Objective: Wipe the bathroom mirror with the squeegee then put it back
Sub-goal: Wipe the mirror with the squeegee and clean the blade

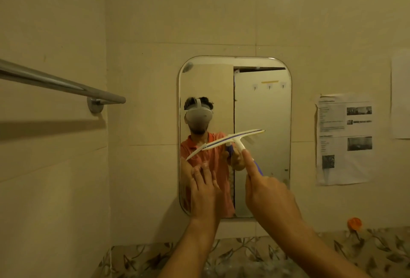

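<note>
my right hand [269, 191] has the squeegee [233, 141] handle gripped, index finger laid along it, blade tilted up-right across the mirror [261, 104] mid-height, while my left hand [205, 185] rests flat-fingered on the glass just below the blade's low end

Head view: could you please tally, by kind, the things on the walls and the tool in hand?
Mirror: 1
Towel rail: 1
Paper sheets: 2
Orange object: 1
Squeegee: 1
Total: 6
</note>
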A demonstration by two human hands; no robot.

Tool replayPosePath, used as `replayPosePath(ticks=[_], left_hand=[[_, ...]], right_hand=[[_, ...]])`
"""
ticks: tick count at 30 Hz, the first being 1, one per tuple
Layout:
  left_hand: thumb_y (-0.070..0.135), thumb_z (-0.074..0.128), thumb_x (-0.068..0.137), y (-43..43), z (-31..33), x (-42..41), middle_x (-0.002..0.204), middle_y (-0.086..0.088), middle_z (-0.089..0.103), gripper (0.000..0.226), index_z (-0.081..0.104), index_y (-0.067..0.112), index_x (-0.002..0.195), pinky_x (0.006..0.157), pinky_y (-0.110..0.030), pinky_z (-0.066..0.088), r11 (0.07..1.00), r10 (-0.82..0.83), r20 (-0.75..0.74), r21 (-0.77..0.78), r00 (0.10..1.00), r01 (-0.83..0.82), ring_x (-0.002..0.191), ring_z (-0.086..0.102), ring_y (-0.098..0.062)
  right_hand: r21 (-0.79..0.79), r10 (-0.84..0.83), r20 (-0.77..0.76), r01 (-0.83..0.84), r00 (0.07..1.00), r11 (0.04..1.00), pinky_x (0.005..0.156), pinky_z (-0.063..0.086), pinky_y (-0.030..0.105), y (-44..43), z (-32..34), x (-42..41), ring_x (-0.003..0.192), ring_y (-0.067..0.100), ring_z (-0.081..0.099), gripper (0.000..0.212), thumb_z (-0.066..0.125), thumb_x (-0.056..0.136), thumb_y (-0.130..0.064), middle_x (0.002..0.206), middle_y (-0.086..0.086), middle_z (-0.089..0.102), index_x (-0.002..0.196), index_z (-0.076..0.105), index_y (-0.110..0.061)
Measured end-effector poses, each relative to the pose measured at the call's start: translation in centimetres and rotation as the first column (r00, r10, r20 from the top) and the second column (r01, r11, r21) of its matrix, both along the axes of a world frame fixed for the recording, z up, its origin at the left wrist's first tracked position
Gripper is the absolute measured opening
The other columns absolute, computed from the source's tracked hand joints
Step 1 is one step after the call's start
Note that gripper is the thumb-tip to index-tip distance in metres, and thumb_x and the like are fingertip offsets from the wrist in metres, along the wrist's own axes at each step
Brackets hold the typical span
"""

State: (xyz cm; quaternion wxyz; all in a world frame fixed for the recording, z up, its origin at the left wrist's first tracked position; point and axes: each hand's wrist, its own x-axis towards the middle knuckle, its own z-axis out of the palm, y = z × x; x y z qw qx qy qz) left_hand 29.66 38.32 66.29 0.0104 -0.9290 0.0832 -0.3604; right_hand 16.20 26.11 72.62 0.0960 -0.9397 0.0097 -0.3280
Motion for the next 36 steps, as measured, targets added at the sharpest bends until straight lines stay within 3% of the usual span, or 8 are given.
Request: replayPosePath(ticks=[3, 9, 16, 24, 29, 32, 36], left_hand=[[0.043, 0.095, 0.055, 0.0, -0.1, -0.1, 0.141, -0.027, 0.054, 0.087, 0.068, 0.005, 0.128, 0.090, -0.054, 0.055, 1.000, 0.001, 0.039, 0.010, 0.999, -0.001, 0.125, 0.053, -0.050], [0.031, 0.095, 0.062, -0.1, -0.4, 0.5, 0.142, -0.029, 0.051, 0.079, 0.066, 0.002, 0.129, 0.093, -0.055, 0.054, 1.000, 0.011, 0.045, 0.014, 0.999, -0.011, 0.125, 0.052, -0.050], [0.029, 0.098, 0.059, 0.0, -0.5, 0.6, 0.146, -0.033, 0.043, 0.088, 0.062, 0.000, 0.133, 0.096, -0.059, 0.048, 0.999, 0.019, 0.014, 0.033, 1.000, -0.020, 0.130, 0.044, -0.054], [0.027, 0.092, 0.064, -0.1, 0.0, -0.1, 0.140, -0.028, 0.053, 0.065, 0.070, 0.001, 0.119, 0.091, -0.057, 0.054, 0.999, 0.030, 0.059, 0.014, 0.998, -0.031, 0.124, 0.053, -0.051], [0.039, 0.089, 0.068, 0.1, -0.1, 0.0, 0.145, -0.026, 0.048, 0.080, 0.061, 0.004, 0.136, 0.096, -0.053, 0.052, 0.998, 0.035, 0.063, 0.048, 0.997, -0.038, 0.129, 0.049, -0.049], [0.042, 0.094, 0.058, 0.1, -0.1, 0.0, 0.147, -0.025, 0.048, 0.086, 0.066, 0.008, 0.132, 0.098, -0.054, 0.050, 0.998, 0.042, 0.024, 0.036, 0.999, -0.043, 0.131, 0.047, -0.048], [0.042, 0.096, 0.058, -0.1, -0.2, 0.0, 0.144, -0.025, 0.052, 0.080, 0.070, 0.009, 0.126, 0.097, -0.055, 0.051, 0.998, 0.056, 0.016, 0.037, 0.998, -0.057, 0.130, 0.047, -0.049]], right_hand=[[0.013, 0.051, 0.051, -0.052, 0.997, 0.999, 0.045, 0.043, 0.021, -0.2, 1.6, -0.2, 0.054, 0.007, 0.052, 0.088, 0.033, 0.111, -0.034, 0.071, -0.004, 0.053, 0.130, -0.050, -0.055], [0.057, 0.171, 0.260, -0.192, 0.950, 0.980, 0.054, 0.060, 0.036, 1.1, 10.5, 0.1, 0.054, 0.017, 0.060, 0.063, 0.031, 0.110, -0.038, 0.069, 0.003, 0.060, 0.158, -0.010, -0.045], [-0.026, 0.114, 0.266, -0.111, 0.957, 0.993, 0.058, 0.061, 0.040, 3.1, 17.0, 2.4, 0.060, 0.021, 0.060, 0.076, 0.044, 0.108, -0.019, 0.075, 0.008, 0.056, 0.162, -0.007, -0.038], [0.044, 0.046, 0.211, -0.057, 0.976, 0.997, 0.048, 0.055, 0.031, 1.9, 10.0, 2.7, 0.053, 0.017, 0.058, 0.081, 0.045, 0.108, -0.026, 0.070, 0.005, 0.055, 0.157, -0.017, -0.043], [0.087, 0.053, 0.169, -0.068, 0.984, 0.994, 0.041, 0.044, 0.024, 1.1, 2.2, 1.7, 0.048, 0.011, 0.052, 0.078, 0.038, 0.110, -0.031, 0.067, -0.001, 0.054, 0.156, -0.024, -0.040], [0.096, 0.043, 0.096, -0.052, 0.994, 0.994, 0.044, 0.028, 0.017, 0.9, -1.5, 0.4, 0.051, 0.004, 0.044, 0.086, 0.039, 0.108, -0.032, 0.070, -0.006, 0.047, 0.151, -0.035, -0.039], [0.117, 0.027, 0.010, -0.028, 1.000, 0.993, 0.045, 0.028, 0.017, 1.0, -3.0, -0.4, 0.054, 0.004, 0.043, 0.089, 0.037, 0.109, -0.031, 0.078, -0.004, 0.053, 0.139, -0.046, -0.043]])
